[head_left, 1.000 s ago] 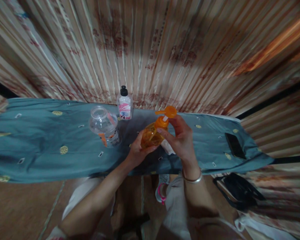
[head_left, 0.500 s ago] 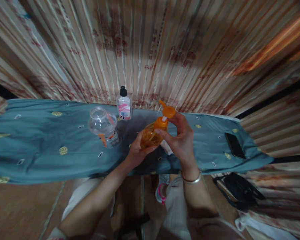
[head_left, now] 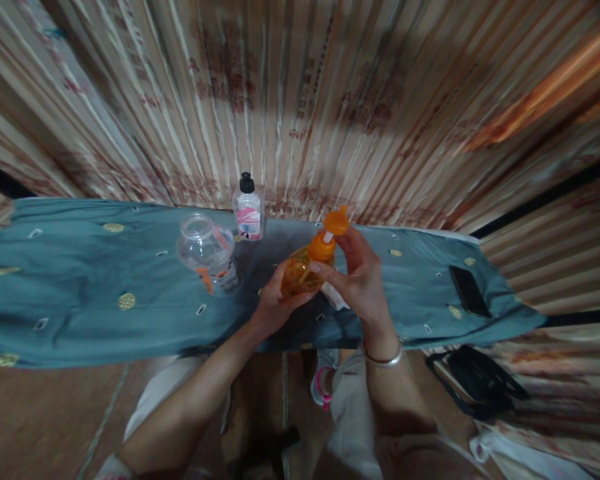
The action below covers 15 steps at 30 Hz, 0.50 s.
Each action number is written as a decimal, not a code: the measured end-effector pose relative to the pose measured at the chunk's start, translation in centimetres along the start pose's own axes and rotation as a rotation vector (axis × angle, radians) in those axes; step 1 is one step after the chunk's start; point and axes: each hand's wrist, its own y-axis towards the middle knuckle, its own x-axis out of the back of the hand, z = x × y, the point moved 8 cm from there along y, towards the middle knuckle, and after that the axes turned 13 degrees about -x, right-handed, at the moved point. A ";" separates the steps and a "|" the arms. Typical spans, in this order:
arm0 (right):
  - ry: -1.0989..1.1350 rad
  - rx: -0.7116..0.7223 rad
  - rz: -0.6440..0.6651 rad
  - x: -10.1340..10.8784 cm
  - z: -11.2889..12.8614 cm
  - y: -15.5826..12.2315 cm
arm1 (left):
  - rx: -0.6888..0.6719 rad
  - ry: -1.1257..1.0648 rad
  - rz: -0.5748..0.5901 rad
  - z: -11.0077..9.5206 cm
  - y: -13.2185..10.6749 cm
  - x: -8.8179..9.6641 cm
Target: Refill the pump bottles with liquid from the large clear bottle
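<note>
My left hand [head_left: 275, 301] is wrapped round the body of a pump bottle [head_left: 297, 275] holding amber liquid, tilted above the table. At its top is an orange pump head [head_left: 336, 221] on a pale stem, above an orange collar. My right hand [head_left: 357, 277] has its thumb by the collar and its fingers behind the pump head, partly hidden. Under the right hand lies a white item [head_left: 334, 295], mostly covered. To the left stand a clear plastic jar [head_left: 207, 253] without a lid and a clear bottle [head_left: 249, 217] with a black cap and pink label.
A blue-green cloth [head_left: 80, 280] with a pineapple print covers the narrow table. A black phone [head_left: 469, 291] lies at the right end. Behind the table hangs a patterned curtain [head_left: 280, 100]. A black bag [head_left: 480, 380] is low on the right.
The orange pump head has turned, its spout swinging from the left to point away from me. My right hand has shifted slightly; the left hand keeps its hold on the bottle.
</note>
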 end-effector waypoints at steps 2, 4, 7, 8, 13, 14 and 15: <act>0.048 -0.026 0.120 -0.8 0.1 0.0 | -0.012 0.011 0.004 -0.1 0.0 0.0; 0.079 -0.041 0.162 -1.1 0.0 0.1 | -0.016 0.014 0.015 -0.1 0.0 0.0; 0.022 -0.010 0.006 -0.3 -0.3 0.1 | -0.017 0.015 0.027 -0.1 0.0 -0.1; -0.010 0.003 -0.062 0.1 -0.4 0.0 | -0.016 0.013 0.027 -0.1 0.0 -0.1; -0.068 0.012 -0.033 -0.3 0.0 -0.1 | 0.004 0.031 0.015 -0.3 0.0 -0.1; -0.044 0.005 0.032 -0.7 0.1 -0.1 | 0.009 0.038 0.016 -0.4 0.0 -0.1; -0.013 -0.004 0.096 -1.1 0.1 -0.1 | 0.013 0.043 0.019 -0.4 0.0 -0.1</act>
